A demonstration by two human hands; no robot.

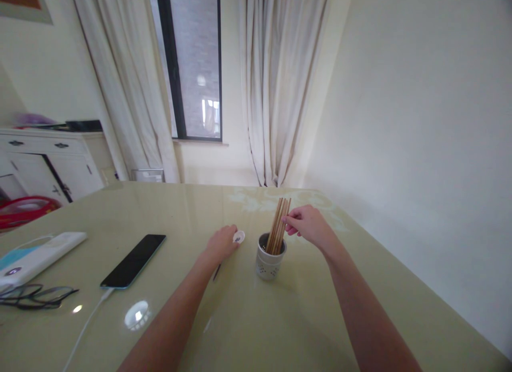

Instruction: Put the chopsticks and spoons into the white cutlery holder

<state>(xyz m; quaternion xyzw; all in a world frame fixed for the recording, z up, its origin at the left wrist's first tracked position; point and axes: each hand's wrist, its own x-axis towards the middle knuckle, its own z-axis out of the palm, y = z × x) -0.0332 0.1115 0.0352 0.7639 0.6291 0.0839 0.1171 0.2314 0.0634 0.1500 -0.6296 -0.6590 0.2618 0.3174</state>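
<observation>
Pale green and glossy, the table (256, 329) carries, at its near left, a white cable (86, 326) running up to the lower end of a dark-screened phone (134, 260) lying face up, with dark-framed glasses (40, 296) and a long white device (44, 257) further left. Right of the phone, beyond a slim dark stick (216, 272) that points back from beneath it, the left hand (222, 243) is closed on a small white disc (239, 236) at its fingertips; whether stick and disc are joined, I cannot tell. The disc has dark marks near its middle and sits just left of the cup (267, 265), apart from it. The cup stands upright, silvery grey, with a pattern of small dark dots low on its side. From it rises a bundle of wooden sticks (276, 231), slender, straight and light brown, leaning to the right with their tops close together. The right hand (310, 224) has thumb and fingers pinched at the right side of the bundle, above the cup's rim; how many sticks are between them is hidden. Past the table are a red curved rim (28, 208) and a white cabinet (72, 175) at left, then cream curtains (272, 84) and a dark-framed window (196, 63).
</observation>
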